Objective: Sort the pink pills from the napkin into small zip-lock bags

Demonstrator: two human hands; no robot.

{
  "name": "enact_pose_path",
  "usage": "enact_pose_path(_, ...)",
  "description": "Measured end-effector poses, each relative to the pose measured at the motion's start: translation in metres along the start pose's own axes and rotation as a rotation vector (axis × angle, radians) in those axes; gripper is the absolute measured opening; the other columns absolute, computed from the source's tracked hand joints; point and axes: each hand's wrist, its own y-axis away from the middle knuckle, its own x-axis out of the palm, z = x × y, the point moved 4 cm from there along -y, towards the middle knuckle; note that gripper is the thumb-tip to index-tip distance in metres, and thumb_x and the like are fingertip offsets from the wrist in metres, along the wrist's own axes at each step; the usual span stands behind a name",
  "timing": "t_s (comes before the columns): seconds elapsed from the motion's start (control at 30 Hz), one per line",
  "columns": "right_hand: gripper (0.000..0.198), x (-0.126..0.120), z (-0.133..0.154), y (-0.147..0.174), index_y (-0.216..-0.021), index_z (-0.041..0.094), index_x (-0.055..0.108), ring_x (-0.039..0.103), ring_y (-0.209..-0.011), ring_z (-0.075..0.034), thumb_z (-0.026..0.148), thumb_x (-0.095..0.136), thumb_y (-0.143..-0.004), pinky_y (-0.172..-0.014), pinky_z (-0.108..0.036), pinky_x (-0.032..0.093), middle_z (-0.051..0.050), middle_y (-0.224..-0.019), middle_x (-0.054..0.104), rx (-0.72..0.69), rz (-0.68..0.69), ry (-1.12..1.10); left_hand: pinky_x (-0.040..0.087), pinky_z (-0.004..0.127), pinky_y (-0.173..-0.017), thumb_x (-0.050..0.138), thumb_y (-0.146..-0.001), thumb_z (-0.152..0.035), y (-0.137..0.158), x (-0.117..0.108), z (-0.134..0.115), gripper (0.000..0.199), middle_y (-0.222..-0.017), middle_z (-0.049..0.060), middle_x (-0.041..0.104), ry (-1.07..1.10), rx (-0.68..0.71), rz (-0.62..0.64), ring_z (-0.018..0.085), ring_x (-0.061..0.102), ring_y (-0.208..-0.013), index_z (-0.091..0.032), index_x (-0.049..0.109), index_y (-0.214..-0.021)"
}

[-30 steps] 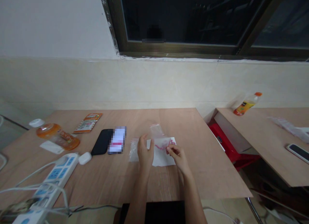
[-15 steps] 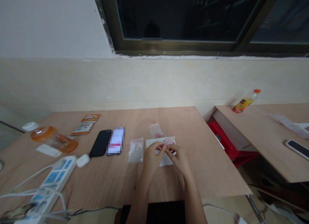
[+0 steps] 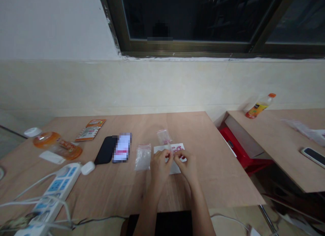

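Observation:
My left hand (image 3: 159,164) and my right hand (image 3: 186,164) meet over a white sheet of paper (image 3: 175,168) on the wooden table (image 3: 122,188). Between their fingertips they pinch a small clear zip bag (image 3: 170,153); its contents are too small to make out. Tiny pink pieces (image 3: 178,148) lie on the sheet just beyond my fingers. Another small clear bag with pink pieces (image 3: 164,136) lies behind the sheet. A stack of empty clear bags (image 3: 143,157) rests left of my left hand.
On the left are a black phone (image 3: 105,150), a lit phone (image 3: 122,148), a white earbud case (image 3: 88,167), a power strip (image 3: 56,188) with cables, a lying orange bottle (image 3: 59,145) and an orange packet (image 3: 90,129). A red stool (image 3: 240,151) and a second table (image 3: 281,144) stand right.
My left hand has moved from the sheet's left edge to meet my right hand, and both now pinch the small bag. The hands sit slightly lower over the sheet.

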Motion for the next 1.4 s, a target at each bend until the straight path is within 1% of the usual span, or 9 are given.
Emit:
enact_pose_path(0.2,0.020,-0.012,-0.008,0.000,-0.068,0.019,0.065,0.057,-0.056,-0.015,0.031,0.056,-0.081,-0.056,-0.025,0.042,-0.002,-0.062,0.065,0.056,-0.185,0.090,0.043,0.028,-0.066,0.058,-0.077,-0.016,0.002,-0.003,-0.003,0.015,-0.062,-0.001,0.063,-0.089,0.065,-0.105,0.017,0.060,-0.065,-0.022,0.057,-0.064)
enact_pose_path(0.37,0.025,-0.022,-0.009,-0.002,-0.081,0.020,0.070,0.061,-0.061,-0.017,0.040,0.056,-0.084,-0.055,-0.026,0.046,-0.005,-0.074,0.070,0.105,-0.195,0.059,0.048,0.033,-0.073,0.058,-0.081,-0.019,0.006,0.006,-0.007,0.006,-0.075,0.002,0.066,-0.059,0.197,0.023,0.019,0.062,-0.075,-0.023,0.062,-0.080)
enact_pose_path(0.4,0.024,-0.023,-0.007,-0.002,-0.081,0.020,0.070,0.062,-0.063,-0.018,0.041,0.057,-0.083,-0.055,-0.026,0.046,-0.006,-0.075,0.070,0.101,-0.173,0.053,0.049,0.034,-0.077,0.061,-0.081,-0.022,0.006,0.007,-0.005,0.010,-0.085,0.004,0.068,-0.054,0.198,0.023,0.021,0.063,-0.083,-0.023,0.063,-0.091)
enact_pose_path(0.5,0.021,-0.023,-0.001,-0.002,-0.081,0.021,0.070,0.063,-0.069,-0.019,0.039,0.059,-0.083,-0.058,-0.026,0.047,-0.006,-0.079,0.070,0.085,-0.039,0.004,0.049,0.043,-0.092,0.072,-0.074,-0.031,0.008,0.013,0.003,0.058,-0.121,0.011,0.060,-0.073,0.179,-0.010,0.028,0.058,-0.111,-0.024,0.051,-0.127)
enact_pose_path(0.63,0.019,-0.018,0.008,0.000,-0.075,0.021,0.068,0.062,-0.072,-0.018,0.035,0.059,-0.084,-0.061,-0.026,0.045,-0.004,-0.078,0.069,0.089,0.108,-0.128,0.043,0.049,-0.102,0.077,-0.069,-0.031,0.009,0.020,0.011,0.080,-0.139,0.014,0.047,-0.102,0.196,0.027,0.032,0.049,-0.124,-0.025,0.039,-0.139)
enact_pose_path(0.97,0.026,-0.021,0.003,-0.002,-0.064,0.020,0.059,0.048,-0.056,-0.014,0.042,0.063,-0.078,-0.055,-0.025,0.035,0.001,-0.059,0.054,0.188,0.151,-0.368,0.045,0.049,-0.098,0.075,-0.066,-0.022,0.007,0.016,0.022,0.061,-0.127,0.012,0.057,0.129,0.208,0.089,0.029,0.055,-0.118,-0.023,0.047,-0.121)
enact_pose_path(1.1,0.026,-0.023,-0.002,-0.001,-0.064,0.020,0.059,0.048,-0.057,-0.014,0.042,0.064,-0.078,-0.055,-0.025,0.035,0.001,-0.060,0.054,0.204,0.147,-0.369,0.047,0.048,-0.094,0.076,-0.066,-0.024,0.007,0.017,0.026,0.067,-0.117,0.010,0.062,0.120,0.180,0.103,0.028,0.058,-0.110,-0.023,0.047,-0.127)
enact_pose_path(1.27,0.028,-0.026,-0.010,-0.003,-0.064,0.019,0.061,0.050,-0.058,-0.014,0.042,0.063,-0.080,-0.054,-0.025,0.036,0.000,-0.060,0.056,0.188,0.065,-0.301,0.047,0.045,-0.093,0.073,-0.071,-0.024,0.002,0.009,0.024,0.051,-0.110,0.007,0.063,0.065,0.208,0.092,0.026,0.058,-0.105,-0.025,0.056,-0.119)
enact_pose_path(1.4,0.022,-0.028,-0.008,-0.003,-0.079,0.020,0.066,0.055,-0.064,-0.016,0.042,0.065,-0.079,-0.054,-0.025,0.039,-0.003,-0.071,0.063,0.182,-0.007,-0.254,0.048,0.042,-0.093,0.070,-0.076,-0.024,-0.001,0.001,0.024,0.047,-0.111,0.006,0.062,0.047,0.212,0.046,0.024,0.056,-0.106,-0.026,0.056,-0.121)
